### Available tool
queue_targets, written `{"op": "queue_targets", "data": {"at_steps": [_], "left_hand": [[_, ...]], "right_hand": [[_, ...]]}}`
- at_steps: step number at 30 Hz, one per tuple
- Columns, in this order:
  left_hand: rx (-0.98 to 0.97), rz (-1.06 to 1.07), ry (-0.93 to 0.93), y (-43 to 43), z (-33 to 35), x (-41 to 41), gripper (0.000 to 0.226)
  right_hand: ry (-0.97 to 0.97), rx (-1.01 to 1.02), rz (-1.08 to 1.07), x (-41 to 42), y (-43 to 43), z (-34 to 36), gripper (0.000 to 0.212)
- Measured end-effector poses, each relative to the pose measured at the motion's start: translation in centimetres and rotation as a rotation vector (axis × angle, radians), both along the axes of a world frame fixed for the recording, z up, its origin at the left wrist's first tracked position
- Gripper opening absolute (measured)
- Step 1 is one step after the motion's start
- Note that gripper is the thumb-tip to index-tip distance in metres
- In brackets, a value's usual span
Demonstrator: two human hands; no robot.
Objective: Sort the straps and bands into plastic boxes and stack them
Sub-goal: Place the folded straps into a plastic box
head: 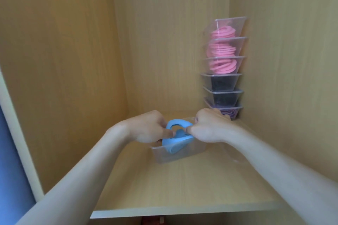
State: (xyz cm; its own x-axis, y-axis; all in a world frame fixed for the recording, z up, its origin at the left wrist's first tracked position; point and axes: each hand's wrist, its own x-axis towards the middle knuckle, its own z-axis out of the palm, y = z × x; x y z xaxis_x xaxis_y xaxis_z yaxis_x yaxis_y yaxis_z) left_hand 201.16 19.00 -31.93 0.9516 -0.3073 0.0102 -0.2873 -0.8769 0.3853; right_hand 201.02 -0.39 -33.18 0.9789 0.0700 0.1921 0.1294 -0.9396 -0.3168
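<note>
Pinching the blue band [175, 138] from both sides, I am holding it with my left hand [150, 128] at its 9 o'clock edge and my right hand [210, 126] at its 3 o'clock edge, the fingers of both curled round it. The band is sitting partly inside the clear plastic box [182, 155], which is resting on the wooden shelf [182, 192]. At 2 o'clock from that box, a stack of six boxes [224, 82] is standing in the shelf's back corner, the top three showing pink bands [222, 49].
</note>
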Motion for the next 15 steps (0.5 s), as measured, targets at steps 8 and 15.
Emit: {"op": "queue_targets", "data": {"at_steps": [8, 15], "left_hand": [[-0.023, -0.092, -0.283, 0.2, -1.3, -0.5, 0.039], [-0.067, -0.119, -0.136, 0.4, -1.7, -0.2, 0.023]], "right_hand": [[0.024, -0.301, 0.027, 0.5, 0.6, 1.0, 0.051], [-0.023, 0.009, 0.129, 0.5, -1.3, 1.6, 0.050]]}}
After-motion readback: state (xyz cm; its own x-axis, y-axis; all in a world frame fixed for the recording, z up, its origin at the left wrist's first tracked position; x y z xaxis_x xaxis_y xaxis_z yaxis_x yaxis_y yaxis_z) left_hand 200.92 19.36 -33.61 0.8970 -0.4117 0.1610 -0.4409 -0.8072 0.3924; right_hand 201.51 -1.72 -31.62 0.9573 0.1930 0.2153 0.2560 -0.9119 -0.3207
